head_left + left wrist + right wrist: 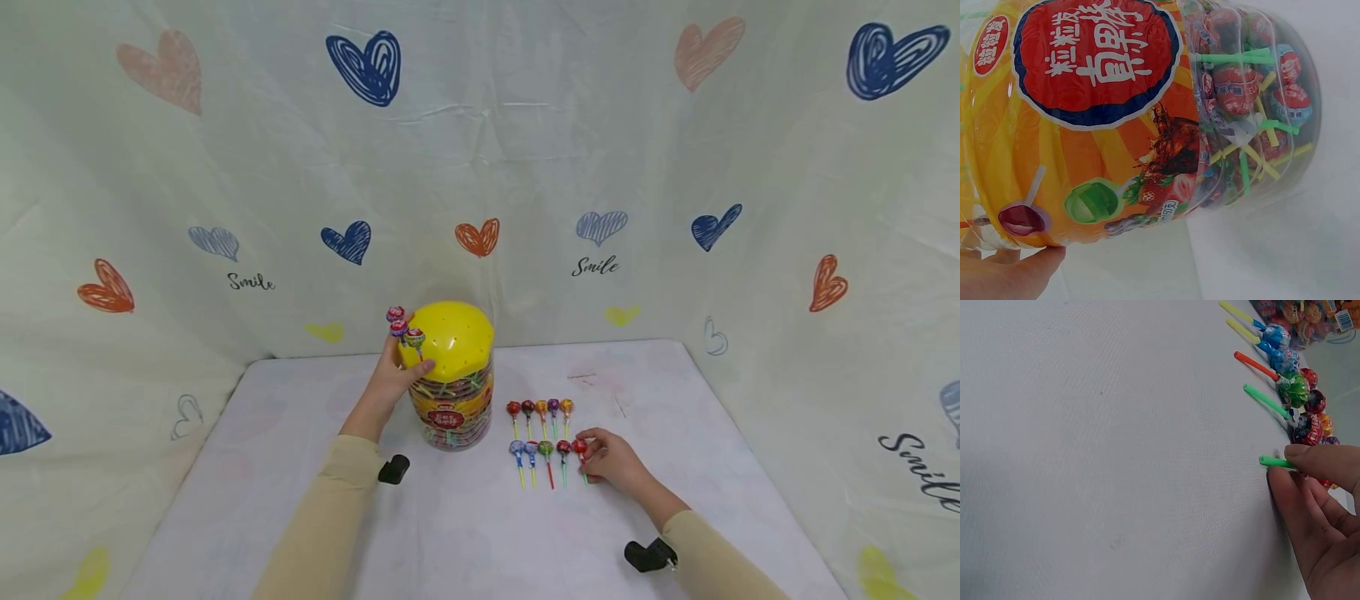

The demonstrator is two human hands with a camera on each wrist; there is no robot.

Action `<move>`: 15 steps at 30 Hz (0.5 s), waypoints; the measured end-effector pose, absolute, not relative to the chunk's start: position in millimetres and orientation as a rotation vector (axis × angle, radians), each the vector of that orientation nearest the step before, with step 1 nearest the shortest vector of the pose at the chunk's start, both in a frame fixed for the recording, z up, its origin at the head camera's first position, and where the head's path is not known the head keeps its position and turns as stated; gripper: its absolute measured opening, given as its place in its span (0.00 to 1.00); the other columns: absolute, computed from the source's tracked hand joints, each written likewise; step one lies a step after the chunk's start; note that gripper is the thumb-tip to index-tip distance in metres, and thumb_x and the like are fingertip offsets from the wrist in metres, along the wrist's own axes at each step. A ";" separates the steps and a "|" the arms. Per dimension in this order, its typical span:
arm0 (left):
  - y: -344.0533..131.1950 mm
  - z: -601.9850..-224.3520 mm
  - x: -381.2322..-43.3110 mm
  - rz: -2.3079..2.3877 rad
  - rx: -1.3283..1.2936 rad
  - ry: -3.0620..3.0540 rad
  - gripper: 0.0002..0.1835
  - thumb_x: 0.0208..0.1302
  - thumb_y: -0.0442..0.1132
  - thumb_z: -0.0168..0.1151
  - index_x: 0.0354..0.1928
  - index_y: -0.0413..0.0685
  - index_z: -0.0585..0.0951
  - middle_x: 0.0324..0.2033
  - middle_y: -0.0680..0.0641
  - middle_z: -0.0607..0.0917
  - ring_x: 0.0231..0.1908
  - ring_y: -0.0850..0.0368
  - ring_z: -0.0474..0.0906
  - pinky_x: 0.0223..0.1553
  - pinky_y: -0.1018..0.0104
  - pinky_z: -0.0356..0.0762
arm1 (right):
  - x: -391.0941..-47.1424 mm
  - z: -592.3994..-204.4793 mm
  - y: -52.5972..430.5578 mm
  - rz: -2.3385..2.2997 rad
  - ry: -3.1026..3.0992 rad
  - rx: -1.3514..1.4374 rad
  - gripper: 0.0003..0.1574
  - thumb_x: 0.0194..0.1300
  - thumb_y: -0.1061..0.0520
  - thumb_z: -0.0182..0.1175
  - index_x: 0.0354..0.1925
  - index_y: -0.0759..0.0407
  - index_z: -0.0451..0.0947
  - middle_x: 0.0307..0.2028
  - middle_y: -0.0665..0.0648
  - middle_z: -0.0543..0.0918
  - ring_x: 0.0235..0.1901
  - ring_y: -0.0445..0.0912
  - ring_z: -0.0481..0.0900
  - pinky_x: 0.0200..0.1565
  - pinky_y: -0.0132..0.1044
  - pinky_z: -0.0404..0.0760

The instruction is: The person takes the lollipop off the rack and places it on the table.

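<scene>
My left hand (pixel 386 379) is against the left side of a clear plastic candy jar (pixel 446 421) with a yellow lid (pixel 456 337). Three lollipops (pixel 398 328) stick up from that hand, heads upward, their sticks mostly hidden. In the left wrist view its fingers (pixel 1022 275) show beside the jar's orange label (pixel 1060 150). My right hand (pixel 617 463) pinches a red lollipop (pixel 579 447) at the right end of the front row. The right wrist view shows its green stick (pixel 1275 462) between thumb and fingers, low over the table.
Left of the right hand lie the front row's other lollipops (pixel 546 450), with a back row (pixel 541 408) behind them. All lie on a white-covered table (pixel 480 533). A heart-printed curtain (pixel 525 167) hangs behind. Each wrist carries a black camera (pixel 649 555).
</scene>
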State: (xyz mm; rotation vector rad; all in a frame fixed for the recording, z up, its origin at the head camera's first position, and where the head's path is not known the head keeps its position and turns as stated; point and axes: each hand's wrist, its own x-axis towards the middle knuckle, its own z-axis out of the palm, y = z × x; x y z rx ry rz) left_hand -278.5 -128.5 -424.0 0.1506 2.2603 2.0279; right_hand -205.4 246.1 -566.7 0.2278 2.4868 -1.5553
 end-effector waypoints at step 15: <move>-127.2 -424.1 -277.4 2.044 0.154 2.250 0.45 0.63 0.46 0.67 0.75 0.72 0.51 0.73 0.47 0.56 0.72 0.41 0.46 0.68 0.34 0.41 | -204.0 -566.8 236.7 -1.449 2.590 0.163 0.33 0.50 0.69 0.73 0.55 0.61 0.76 0.30 0.54 0.77 0.17 0.46 0.73 0.20 0.38 0.78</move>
